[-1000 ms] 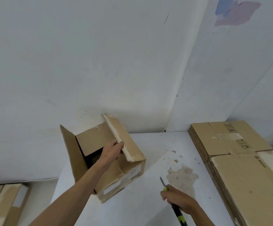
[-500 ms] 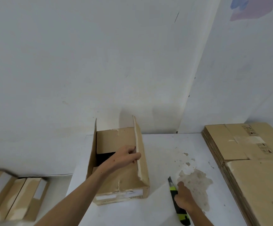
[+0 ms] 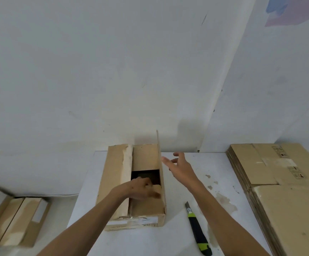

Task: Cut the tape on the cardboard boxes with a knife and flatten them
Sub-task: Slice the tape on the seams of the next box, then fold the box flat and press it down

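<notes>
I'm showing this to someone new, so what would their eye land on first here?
Probably the open cardboard box in the middle of the white table, with the left hand reaching into it and the right hand spread open beside its upright flap. Next, the green and black knife lying right of the box, and the stack of flattened boxes at far right.

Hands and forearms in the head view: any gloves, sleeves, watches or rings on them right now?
None that show. The left hand and right hand are both bare, without gloves. Both forearms are uncovered down to the bottom edge of the picture, with no sleeve in view. No watch, band or ring can be made out on either wrist or hand.
</notes>
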Available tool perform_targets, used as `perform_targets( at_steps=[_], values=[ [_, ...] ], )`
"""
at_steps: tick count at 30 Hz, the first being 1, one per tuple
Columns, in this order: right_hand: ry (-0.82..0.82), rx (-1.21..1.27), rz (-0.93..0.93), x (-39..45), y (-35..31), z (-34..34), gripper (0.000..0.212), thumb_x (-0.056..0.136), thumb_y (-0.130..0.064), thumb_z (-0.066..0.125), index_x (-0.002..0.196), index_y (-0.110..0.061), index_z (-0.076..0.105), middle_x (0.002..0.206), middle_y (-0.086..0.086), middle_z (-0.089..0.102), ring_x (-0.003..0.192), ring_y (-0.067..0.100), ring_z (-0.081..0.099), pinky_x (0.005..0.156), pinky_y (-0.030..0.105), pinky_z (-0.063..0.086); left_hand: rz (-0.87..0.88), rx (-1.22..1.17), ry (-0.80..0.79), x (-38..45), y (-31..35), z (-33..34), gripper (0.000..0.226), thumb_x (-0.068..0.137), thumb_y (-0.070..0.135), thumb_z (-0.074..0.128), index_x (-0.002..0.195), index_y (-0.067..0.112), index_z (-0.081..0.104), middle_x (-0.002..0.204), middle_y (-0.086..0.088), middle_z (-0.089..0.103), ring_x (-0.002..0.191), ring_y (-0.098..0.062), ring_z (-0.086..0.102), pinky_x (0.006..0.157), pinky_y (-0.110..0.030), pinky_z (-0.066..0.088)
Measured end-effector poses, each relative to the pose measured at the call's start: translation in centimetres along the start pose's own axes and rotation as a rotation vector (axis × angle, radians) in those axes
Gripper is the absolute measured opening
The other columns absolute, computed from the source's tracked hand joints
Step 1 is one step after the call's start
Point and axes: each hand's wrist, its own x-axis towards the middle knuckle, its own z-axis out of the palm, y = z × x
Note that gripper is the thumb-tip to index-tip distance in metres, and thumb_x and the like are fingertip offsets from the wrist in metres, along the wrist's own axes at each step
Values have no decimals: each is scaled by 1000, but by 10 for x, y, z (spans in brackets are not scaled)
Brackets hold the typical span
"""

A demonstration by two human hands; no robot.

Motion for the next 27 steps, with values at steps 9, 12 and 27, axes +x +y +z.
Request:
perform_targets(
  at_steps=[9,12,27],
  values=[
    [-105,-46,-87,-21,-24,15,108,80,-75,68,159,-25,13,155,5,38,141,25,45,102,32,39,-100,244,92,14,-24,25,81,96,27,68,159,13,20,154,-13,28,145,-35,25,118,-48,33],
    [-163,-211,-140,-23,-25,13,101,88,-48,75,159,-29,5,149,8,39,118,23,60,95,33,50,7,261,188,-6,-7,16,90,80,59,76,153,29,34,145,-3,44,139,-26,37,112,-49,40],
    [-117,-1100,-276,-27,0,26,52,92,-6,63,142,-12,50,161,13,27,147,32,30,123,42,24,87,-100,-150,-80,-33,-4,54,87,69,65,101,18,79,95,6,77,90,-10,71,88,-30,58]
  ],
)
